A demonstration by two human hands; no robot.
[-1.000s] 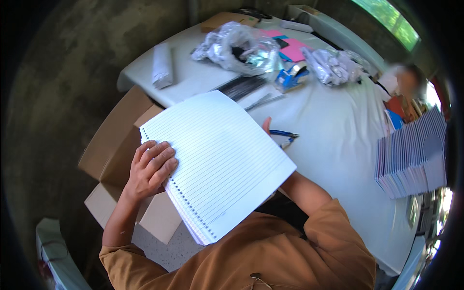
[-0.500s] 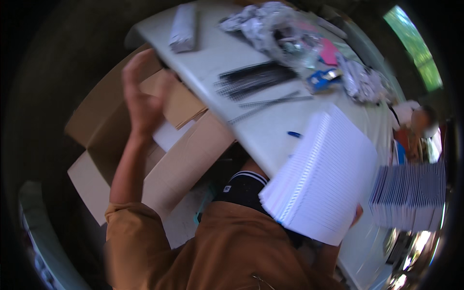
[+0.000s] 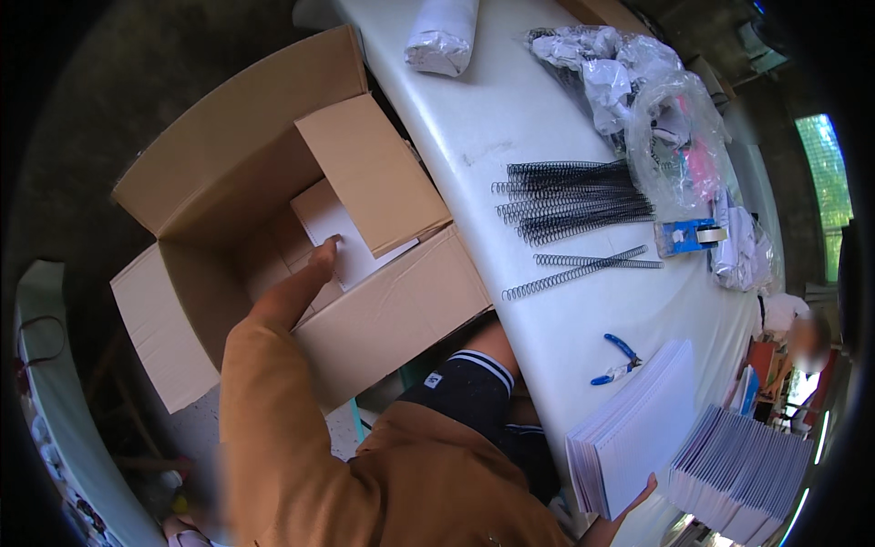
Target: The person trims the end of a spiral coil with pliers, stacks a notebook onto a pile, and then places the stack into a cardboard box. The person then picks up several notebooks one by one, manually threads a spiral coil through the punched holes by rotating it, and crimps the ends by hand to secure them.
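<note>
My left hand point(image 3: 321, 262) reaches down into an open cardboard box point(image 3: 392, 310), its fingers closed at the edge of a white paper stack point(image 3: 365, 260) lying inside. Part of that stack is hidden under a box flap. At the lower right, my right hand point(image 3: 643, 498) grips the near edge of a thick block of white pages point(image 3: 629, 438), held tilted over the table with its layered edges fanned. Most of the right hand's fingers are behind the pages. Beside the block lie blue-handled pliers point(image 3: 618, 359).
On the white table point(image 3: 456, 137) lie black spiral coils point(image 3: 574, 201), a blue tape dispenser point(image 3: 688, 237), crumpled plastic wrapping point(image 3: 674, 118) and a white wrapped roll point(image 3: 442, 36). A tall notebook stack point(image 3: 743, 474) stands at right. Another person point(image 3: 793, 337) is farther off.
My left hand has gone from raised above the box down into it, onto the white paper. The block of pages in my right hand has lowered and moved right, uncovering the pliers.
</note>
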